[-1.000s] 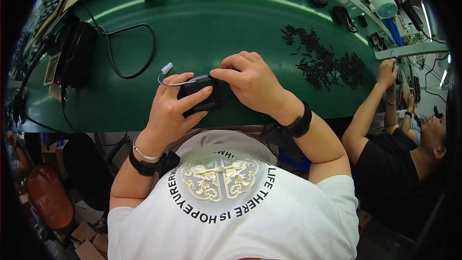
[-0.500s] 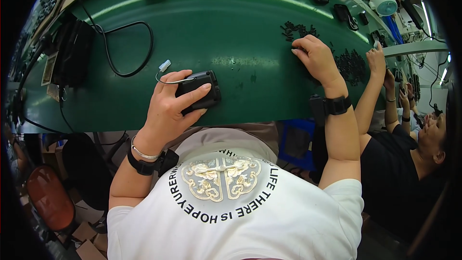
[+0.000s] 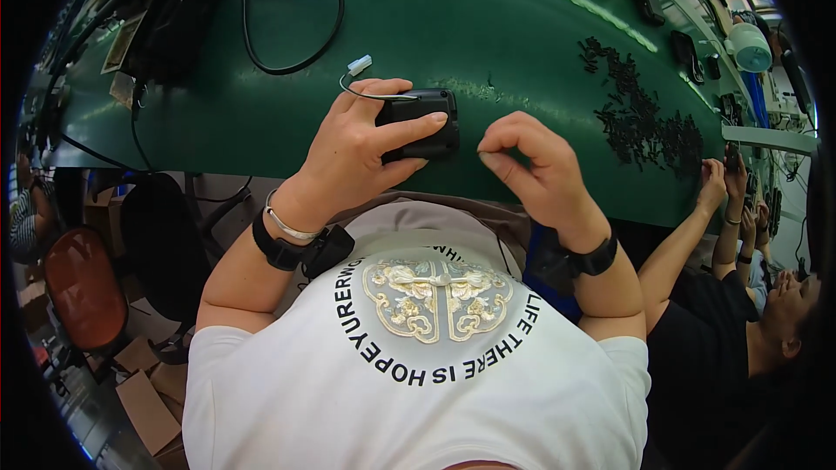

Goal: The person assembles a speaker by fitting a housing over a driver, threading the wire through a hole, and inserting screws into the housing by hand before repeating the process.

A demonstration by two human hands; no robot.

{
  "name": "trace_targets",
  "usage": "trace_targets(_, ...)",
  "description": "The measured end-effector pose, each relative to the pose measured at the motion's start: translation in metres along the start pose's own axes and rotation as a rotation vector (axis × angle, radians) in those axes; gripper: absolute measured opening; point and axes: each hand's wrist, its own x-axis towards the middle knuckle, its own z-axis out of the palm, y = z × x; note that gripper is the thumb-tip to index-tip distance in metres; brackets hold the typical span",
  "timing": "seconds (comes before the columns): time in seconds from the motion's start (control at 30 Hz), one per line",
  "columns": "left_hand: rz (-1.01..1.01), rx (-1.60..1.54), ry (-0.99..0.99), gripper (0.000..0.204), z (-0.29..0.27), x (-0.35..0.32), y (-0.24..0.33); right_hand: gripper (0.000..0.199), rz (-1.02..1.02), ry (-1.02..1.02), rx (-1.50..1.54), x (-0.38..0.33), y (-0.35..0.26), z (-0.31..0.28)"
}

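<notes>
My left hand [image 3: 353,135] is closed round a small black plastic housing [image 3: 438,143], steadying it near the table's front edge. A thin cable comes off the housing and ends in a white connector [image 3: 359,65], which sticks out beyond my fingers. To the right of the housing and apart from it, my right hand [image 3: 544,170] is in a pinch, thumb against forefinger. Whatever sits between those fingertips is too small to make out. Further right lies a loose spread of small black pieces [image 3: 640,113] on the green tabletop [image 3: 522,43].
A thick black cable [image 3: 340,13] loops at the far left, near a dark box-like unit [image 3: 174,22]. Black devices [image 3: 685,54] lie at the far right by a pale curved rail [image 3: 766,137]. Co-workers' hands [image 3: 713,183] are at the right edge.
My right hand has left the small black pieces and come left, close to the housing. My left hand keeps its hold on the housing. The view has shifted.
</notes>
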Motion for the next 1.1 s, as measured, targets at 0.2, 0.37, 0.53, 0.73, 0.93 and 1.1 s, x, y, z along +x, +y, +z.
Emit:
trace_targets(0.2,0.012,0.014,0.015,0.059,0.004,0.0,0.0,0.01,-0.052,0.077,-0.131,0.004,0.013,0.029)
trace_targets(0.37,0.025,0.021,0.018,0.059,0.004,0.001,0.0,0.011,-0.014,0.075,-0.176,0.004,0.015,0.031)
trace_targets(0.53,0.001,-0.009,-0.005,0.059,0.007,0.003,0.001,0.015,-0.009,0.156,-0.226,0.002,0.002,0.01)
trace_targets(0.73,0.038,0.002,0.003,0.06,0.005,0.005,0.004,0.011,0.052,0.481,-0.626,-0.026,0.033,-0.098)
trace_targets(0.93,0.033,0.035,-0.006,0.06,0.003,0.004,0.004,0.021,0.351,0.489,-0.718,-0.027,0.08,-0.142)
trace_targets(1.1,0.023,0.025,-0.005,0.059,0.003,0.004,0.004,0.023,0.386,0.473,-0.97,-0.01,0.09,-0.132)
